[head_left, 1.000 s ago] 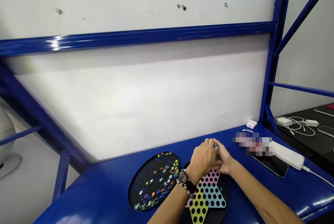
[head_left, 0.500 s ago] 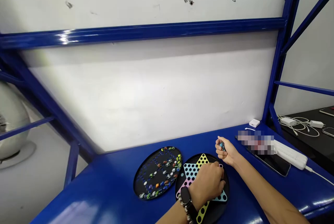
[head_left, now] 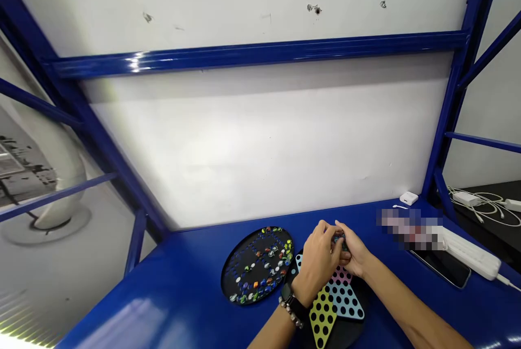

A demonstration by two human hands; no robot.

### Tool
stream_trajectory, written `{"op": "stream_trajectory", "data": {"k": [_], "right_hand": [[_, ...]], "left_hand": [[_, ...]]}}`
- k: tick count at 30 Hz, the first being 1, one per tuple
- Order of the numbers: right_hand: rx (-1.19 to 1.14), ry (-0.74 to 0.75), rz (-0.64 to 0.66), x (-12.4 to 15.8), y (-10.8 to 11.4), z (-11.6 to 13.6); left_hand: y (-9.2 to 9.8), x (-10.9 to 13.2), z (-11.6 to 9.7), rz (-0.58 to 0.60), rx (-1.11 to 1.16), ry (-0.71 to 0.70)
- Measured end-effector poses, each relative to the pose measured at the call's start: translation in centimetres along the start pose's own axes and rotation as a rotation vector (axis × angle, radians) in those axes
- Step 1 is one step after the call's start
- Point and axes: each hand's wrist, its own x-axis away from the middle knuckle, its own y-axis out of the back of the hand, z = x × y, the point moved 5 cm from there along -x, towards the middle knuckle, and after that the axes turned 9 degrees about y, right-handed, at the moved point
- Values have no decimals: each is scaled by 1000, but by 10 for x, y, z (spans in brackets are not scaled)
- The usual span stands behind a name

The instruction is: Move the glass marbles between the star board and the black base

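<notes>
Just above a star-patterned board (head_left: 345, 297), which has round holes in yellow, blue and pink sections on a black round base, my two hands meet. My right hand (head_left: 353, 252) is curled around several dark blue-green marbles (head_left: 340, 240). My left hand (head_left: 319, 257), with a black watch and a bead bracelet at the wrist, has its fingers bent at those marbles; whether it grips one is hidden. Left of the board lies a black oval-looking tray (head_left: 240, 257) with colourful marbles along its right and lower edges and in its middle.
At the right of the blue table (head_left: 183, 273) lie a dark phone (head_left: 442, 268), a white power strip (head_left: 468, 254) and a small white box (head_left: 408, 198). A blue metal frame (head_left: 260, 56) and a white wall stand behind. White cables (head_left: 488, 208) lie on a dark surface at far right.
My left hand has moved up from over the board to meet my right hand, uncovering more of the star. The view has shifted, so the scene sits further right.
</notes>
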Motion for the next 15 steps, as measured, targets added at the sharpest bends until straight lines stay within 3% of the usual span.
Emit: {"op": "stream_trajectory", "data": {"k": [3,6,9,11,12,13,15], "right_hand": [[115,134,-92,-3,-3,3],[447,286,-60,-15,-21,10],[1183,610,48,-31,-69,10],[1317,661,92,-44,-102,-6],[1413,678,126,-50,-118,-17],[1714,694,213,-55,-135,-31],[1839,681,292,-63,-156,-53]], "left_hand": [[16,4,25,-87,146,64],[46,8,77,-288,244,186],[71,16,140,-474,270,344],[84,24,174,-577,248,445],[88,28,186,-614,233,483],[92,31,194,-645,218,511],[98,37,200,-682,194,526]]}}
